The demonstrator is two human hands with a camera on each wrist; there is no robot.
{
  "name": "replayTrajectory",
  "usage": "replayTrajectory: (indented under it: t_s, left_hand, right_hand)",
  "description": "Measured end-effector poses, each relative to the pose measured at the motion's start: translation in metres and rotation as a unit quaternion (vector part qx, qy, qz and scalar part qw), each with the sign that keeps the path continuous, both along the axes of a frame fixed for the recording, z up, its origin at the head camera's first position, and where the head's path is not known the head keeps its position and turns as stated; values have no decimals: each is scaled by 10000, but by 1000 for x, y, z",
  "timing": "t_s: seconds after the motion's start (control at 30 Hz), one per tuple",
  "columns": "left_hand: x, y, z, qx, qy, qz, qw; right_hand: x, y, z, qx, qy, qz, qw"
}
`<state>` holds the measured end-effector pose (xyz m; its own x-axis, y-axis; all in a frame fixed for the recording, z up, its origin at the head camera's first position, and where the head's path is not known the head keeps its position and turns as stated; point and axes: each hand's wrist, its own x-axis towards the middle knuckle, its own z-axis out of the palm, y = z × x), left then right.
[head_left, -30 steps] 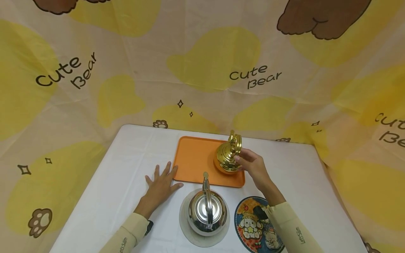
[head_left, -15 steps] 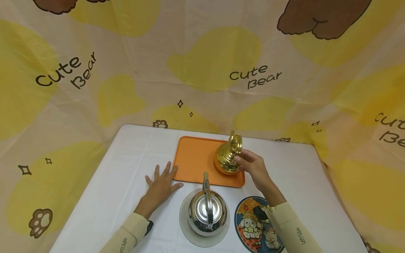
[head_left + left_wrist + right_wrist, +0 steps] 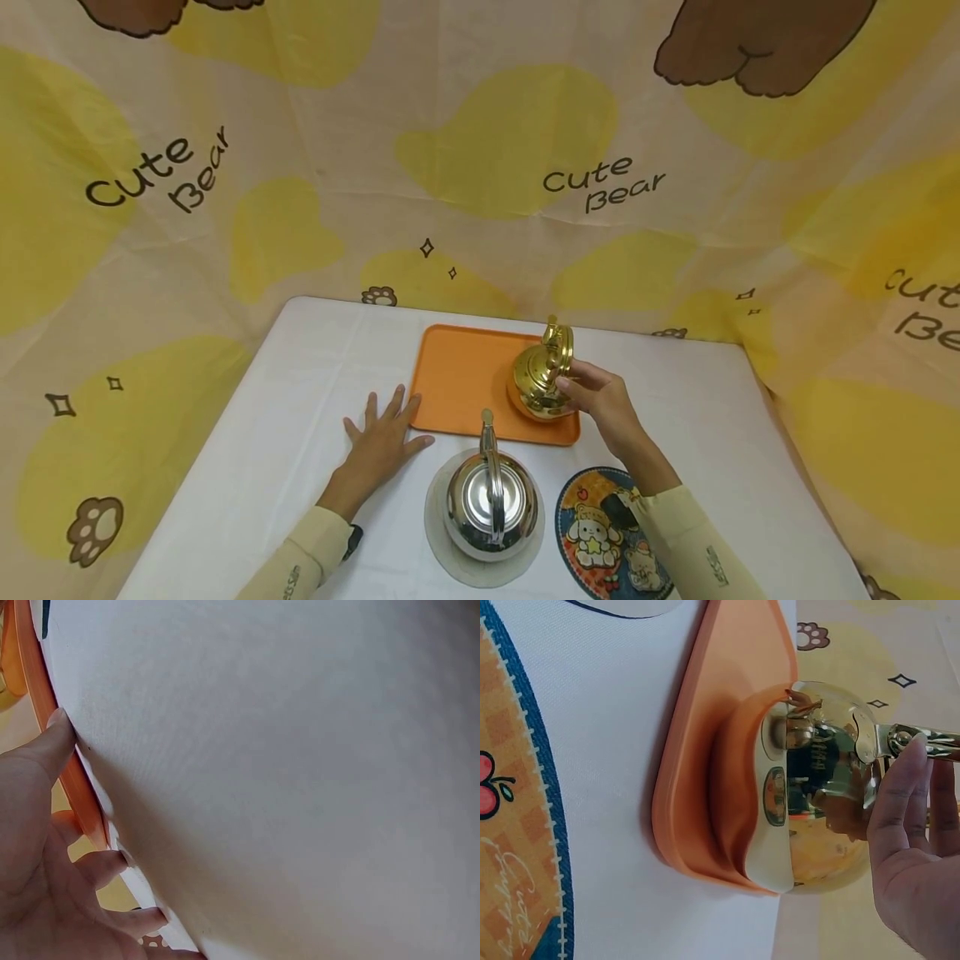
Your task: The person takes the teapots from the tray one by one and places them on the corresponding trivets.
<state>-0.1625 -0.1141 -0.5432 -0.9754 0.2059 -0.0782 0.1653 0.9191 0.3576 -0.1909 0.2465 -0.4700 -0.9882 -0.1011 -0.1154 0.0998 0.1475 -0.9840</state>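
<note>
A shiny gold kettle (image 3: 538, 379) is at the right end of the orange tray (image 3: 457, 379), its spout pointing away. My right hand (image 3: 609, 408) pinches the lower end of its upright handle between thumb and fingers. In the right wrist view, the fingers meet the handle bracket of the gold kettle (image 3: 829, 825) above the tray (image 3: 697, 750); reflections make it hard to tell whether its base touches. My left hand (image 3: 378, 450) lies spread on the white table, its index finger at the tray's left edge. In the left wrist view, the thumb (image 3: 56, 742) overlaps the tray's rim (image 3: 82, 795).
A silver kettle (image 3: 492, 508) stands on a round grey mat (image 3: 442, 554) in front of the tray. To its right lies a round cartoon mat (image 3: 592, 533), partly under my right forearm. A bear-print cloth (image 3: 480, 167) hangs behind the white table (image 3: 690, 400).
The gold kettle and my right hand have shifted slightly down and towards me in the head view. My left hand, the tray and the silver kettle keep their places.
</note>
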Motion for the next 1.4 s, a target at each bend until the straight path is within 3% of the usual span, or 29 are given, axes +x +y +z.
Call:
replayTrajectory:
  t_s: [1.03,1.4]
  left_hand:
    - [0,-1,-3,27,17,-47,10000]
    - [-1,-1,-3,-61,80,-84,9999]
  right_hand:
    - [11,7,13,124,132,53,9998]
    - [22,10,27,127,329,133,9993]
